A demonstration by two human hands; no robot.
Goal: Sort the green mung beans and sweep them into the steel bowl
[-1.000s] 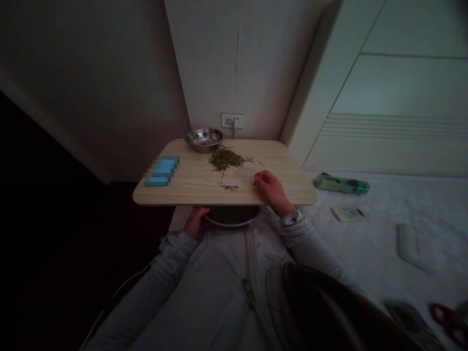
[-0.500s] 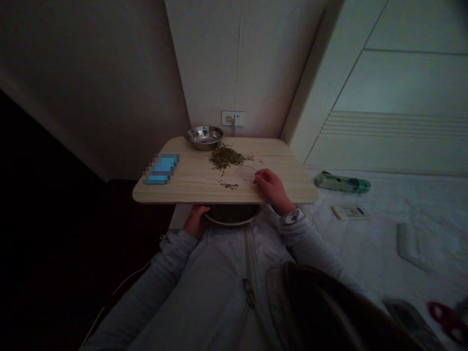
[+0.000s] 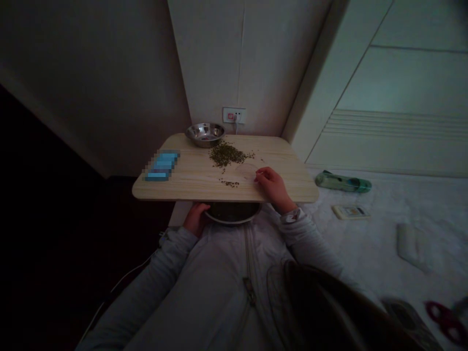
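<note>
A pile of small green-brown grains (image 3: 227,154) lies on the wooden tabletop (image 3: 190,183), with a few loose grains (image 3: 230,184) nearer its front edge. My right hand (image 3: 272,187) is over the tabletop, fingers pinched at the edge of a clear, thin, round plastic piece (image 3: 246,169) that looks like a lid. Below the front edge, a metal bowl (image 3: 234,223) rests on my lap, partly hidden by the tabletop; its inside is dark. My left hand (image 3: 196,218) is closed on that bowl's left rim.
An empty-looking steel bowl (image 3: 205,135) stands at the back left, and a blurred-out blue screen (image 3: 162,166) lies at the left. On the white bedding to the right are a green bottle-like package (image 3: 342,182), a small cream device (image 3: 350,211) and red-handled scissors (image 3: 444,319).
The view has shifted slightly. Both hands keep almost the same places, the right at the clear round piece and the left at the bowl on my lap.
</note>
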